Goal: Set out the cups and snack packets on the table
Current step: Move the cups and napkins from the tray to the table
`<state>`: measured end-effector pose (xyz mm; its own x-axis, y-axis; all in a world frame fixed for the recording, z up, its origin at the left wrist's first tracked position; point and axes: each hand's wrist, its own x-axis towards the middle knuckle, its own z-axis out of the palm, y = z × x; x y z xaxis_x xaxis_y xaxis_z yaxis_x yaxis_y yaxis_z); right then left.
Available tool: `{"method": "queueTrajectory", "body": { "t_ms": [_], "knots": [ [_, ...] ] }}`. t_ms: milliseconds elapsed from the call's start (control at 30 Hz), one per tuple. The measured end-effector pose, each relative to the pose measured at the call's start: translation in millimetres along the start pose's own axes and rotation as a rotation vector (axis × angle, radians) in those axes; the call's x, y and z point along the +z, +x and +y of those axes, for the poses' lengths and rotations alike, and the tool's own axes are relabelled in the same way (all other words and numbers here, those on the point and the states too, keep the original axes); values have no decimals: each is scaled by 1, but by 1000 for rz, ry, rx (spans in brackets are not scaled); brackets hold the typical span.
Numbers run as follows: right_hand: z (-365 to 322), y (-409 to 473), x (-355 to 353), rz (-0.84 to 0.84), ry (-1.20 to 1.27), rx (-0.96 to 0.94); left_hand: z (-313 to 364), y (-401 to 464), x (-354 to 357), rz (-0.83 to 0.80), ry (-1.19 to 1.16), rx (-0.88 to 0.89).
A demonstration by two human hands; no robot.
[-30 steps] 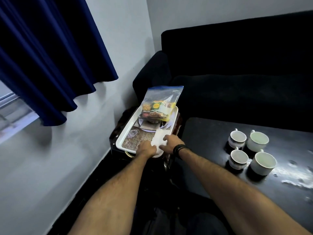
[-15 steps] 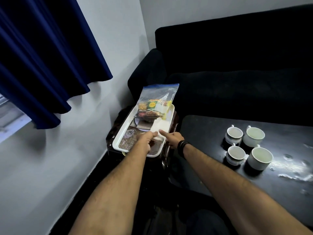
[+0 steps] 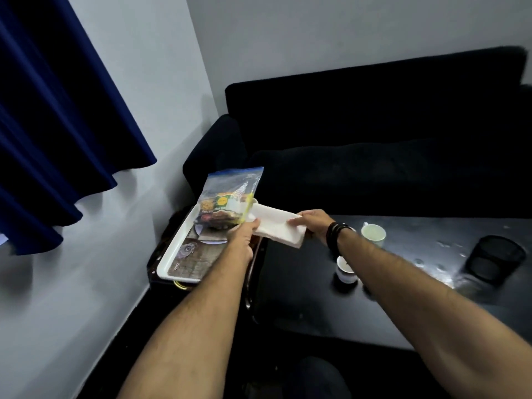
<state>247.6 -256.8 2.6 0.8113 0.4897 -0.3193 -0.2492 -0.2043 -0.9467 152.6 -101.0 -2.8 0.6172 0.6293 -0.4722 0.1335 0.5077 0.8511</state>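
You have just lifted the white napkin (image 3: 277,228) off the tray (image 3: 175,249), both hands (image 3: 244,230) (image 3: 312,223) pinching its ends (snack packet (image 3: 230,201) waits there, cups (image 3: 373,234) already on the counter (image 3: 302,283)).

Dark glossy table (image 3: 302,298) at right, wet patches shining near its far right part; on it a pale cup (image 3: 373,234) toward the back, a smaller white cup (image 3: 345,269) nearer, partly hidden by a forearm, and a black mesh holder (image 3: 493,256) at right; beside its left edge a low dark stand (image 3: 157,263) bearing a white tray (image 3: 175,251); in the tray's far end, a snack packet (image 3: 227,201).
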Motion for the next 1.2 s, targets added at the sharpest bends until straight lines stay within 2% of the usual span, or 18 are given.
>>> {"method": "queueTrajectory", "body": {
  "t_ms": [67, 133, 267, 367, 467, 533, 633, 800, 1033, 1200],
  "knots": [
    [-1, -6, -27, 73, 77, -17, -6, -10, 17, -46, 5, -16],
    [0, -13, -50, 61, 158, -19, -12, -20, 37, -51, -14, 2],
    [2, -33, -101, 50, 125, -28, -36, -39, 84, -119, -4, -7],
    [3, -47, -153, 196, 48, -64, -58, -49, 119, -209, 171, -47],
    [7, -62, -218, 334, -20, -53, -84, -62, 153, -295, 457, -74],
    [12, -75, -266, 436, -106, -44, -103, -70, 176, -331, 694, 4],
    [21, -96, -331, 592, -243, -30, -132, -82, 206, -432, 1117, 307],
    [46, -131, -408, 833, -379, 63, -172, -103, 243, -656, 1489, 536],
    [73, -140, -449, 982, -424, 66, -210, -102, 272, -725, 1660, 678],
    [85, -122, -452, 962, -490, 50, -225, -92, 278, -743, 1735, 704]
  ]
}}
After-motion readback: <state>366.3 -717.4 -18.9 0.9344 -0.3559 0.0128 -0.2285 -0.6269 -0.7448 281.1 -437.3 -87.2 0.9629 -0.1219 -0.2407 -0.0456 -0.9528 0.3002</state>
